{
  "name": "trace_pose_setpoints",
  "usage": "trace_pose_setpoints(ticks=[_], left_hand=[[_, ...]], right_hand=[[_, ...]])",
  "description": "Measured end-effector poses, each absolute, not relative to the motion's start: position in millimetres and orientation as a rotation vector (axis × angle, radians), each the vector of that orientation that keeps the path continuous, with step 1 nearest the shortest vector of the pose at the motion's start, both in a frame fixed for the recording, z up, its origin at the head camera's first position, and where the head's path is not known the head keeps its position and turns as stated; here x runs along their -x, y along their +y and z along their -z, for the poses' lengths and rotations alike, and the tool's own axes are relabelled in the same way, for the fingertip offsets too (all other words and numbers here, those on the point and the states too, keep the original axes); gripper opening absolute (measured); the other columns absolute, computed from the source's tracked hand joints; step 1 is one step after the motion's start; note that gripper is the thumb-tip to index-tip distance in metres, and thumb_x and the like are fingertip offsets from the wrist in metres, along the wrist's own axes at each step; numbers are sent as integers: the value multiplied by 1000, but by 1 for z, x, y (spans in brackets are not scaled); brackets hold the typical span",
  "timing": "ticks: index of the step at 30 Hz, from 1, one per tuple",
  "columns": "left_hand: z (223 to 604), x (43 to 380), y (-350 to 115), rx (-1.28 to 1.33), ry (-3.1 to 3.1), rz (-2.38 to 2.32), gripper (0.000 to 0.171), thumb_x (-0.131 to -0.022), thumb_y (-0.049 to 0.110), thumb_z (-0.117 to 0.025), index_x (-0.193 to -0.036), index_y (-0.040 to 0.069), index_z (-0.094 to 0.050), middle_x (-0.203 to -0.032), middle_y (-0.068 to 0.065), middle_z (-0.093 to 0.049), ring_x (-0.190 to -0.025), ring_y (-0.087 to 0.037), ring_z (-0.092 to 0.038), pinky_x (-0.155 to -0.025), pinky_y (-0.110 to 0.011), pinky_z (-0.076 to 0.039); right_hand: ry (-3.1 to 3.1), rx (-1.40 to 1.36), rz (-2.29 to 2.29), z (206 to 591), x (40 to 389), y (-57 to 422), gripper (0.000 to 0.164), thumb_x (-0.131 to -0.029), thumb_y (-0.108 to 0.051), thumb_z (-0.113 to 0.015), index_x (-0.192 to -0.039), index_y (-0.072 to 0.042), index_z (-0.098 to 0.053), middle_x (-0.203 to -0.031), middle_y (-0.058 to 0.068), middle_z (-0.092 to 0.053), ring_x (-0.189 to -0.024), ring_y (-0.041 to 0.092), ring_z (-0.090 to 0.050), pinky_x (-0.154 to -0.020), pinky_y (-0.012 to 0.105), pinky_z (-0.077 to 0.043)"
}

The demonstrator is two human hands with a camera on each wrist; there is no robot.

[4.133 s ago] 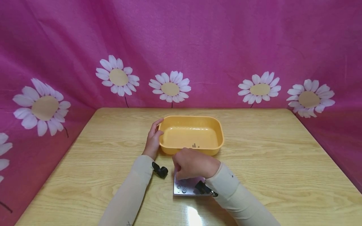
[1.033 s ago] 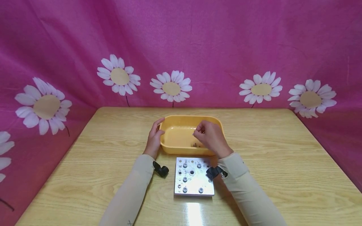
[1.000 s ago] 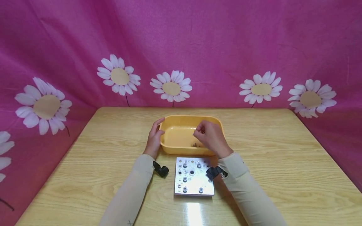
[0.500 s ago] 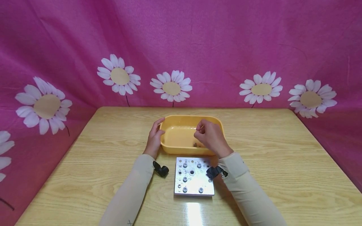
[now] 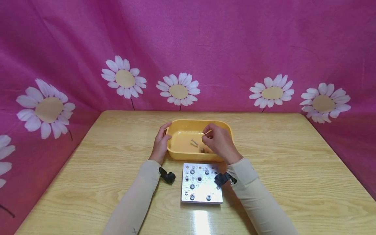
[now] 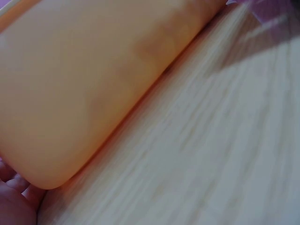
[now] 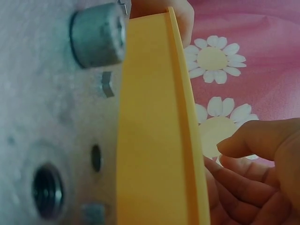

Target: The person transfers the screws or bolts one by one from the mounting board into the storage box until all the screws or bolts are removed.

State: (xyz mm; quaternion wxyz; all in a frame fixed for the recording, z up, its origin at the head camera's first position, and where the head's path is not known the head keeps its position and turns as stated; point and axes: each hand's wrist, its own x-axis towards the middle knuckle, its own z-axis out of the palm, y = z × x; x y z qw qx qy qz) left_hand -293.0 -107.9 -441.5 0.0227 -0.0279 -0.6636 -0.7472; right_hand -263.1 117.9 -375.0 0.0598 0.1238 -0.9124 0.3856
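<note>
A yellow plastic basin (image 5: 188, 156) stands on the table. My left hand (image 5: 159, 146) grips its left end, thumb over the rim; in the left wrist view part of that hand (image 6: 18, 197) shows at the basin's corner. Over the right side of the basin is my right hand (image 5: 218, 140), thumb and index finger apart with a gap between them. A small, slim screw (image 5: 194, 142) shows against the basin floor, left of these fingertips. Several more small screws (image 5: 203, 150) lie near the front wall, partly hidden by the right hand.
In front of the basin a square metal plate (image 5: 202, 191) with holes and several raised socket-head bolts lies on the wooden table (image 5: 293, 169). Its right edge is partly covered by the right wrist's camera (image 5: 222, 179). A pink curtain with daisies (image 5: 223, 49) hangs behind and beside the table.
My right hand rose from the metal plate to over the basin. Its pinched fingers have since parted, and a screw now shows inside the basin. The left hand keeps its place.
</note>
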Motion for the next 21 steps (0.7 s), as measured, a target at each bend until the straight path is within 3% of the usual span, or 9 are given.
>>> trace_pose_setpoints(ticks=[8, 18, 21], left_hand=[[421, 278, -105, 92, -2081, 2289, 54, -93, -4, -36, -146, 7, -38, -154, -10, -30, -138, -30, -32, -110, -45, -30], [448, 296, -106, 61, -2080, 2234, 53, -93, 3, -39, -142, 20, -45, -152, 1, -33, -140, -22, -28, -111, -42, -29], [449, 296, -106, 59, -2075, 2227, 52, -92, 3, -39, -141, 20, -46, -151, 1, -34, -138, -22, -32, -110, -42, -31]], right_hand=[[-2775, -386, -1139, 374, 262, 118, 20, -87, -17, -65, -103, -5, -62, -96, 9, -70, -84, 21, -66, -67, 32, -53], [-2801, -473, -1104, 364, 255, 116, 19, -87, -18, -67, -102, -9, -62, -95, 7, -69, -82, 19, -65, -64, 30, -52], [-2852, -569, -1043, 358, 250, 114, 19, -86, -18, -68, -102, -8, -63, -93, 6, -69, -81, 18, -65, -66, 29, -53]])
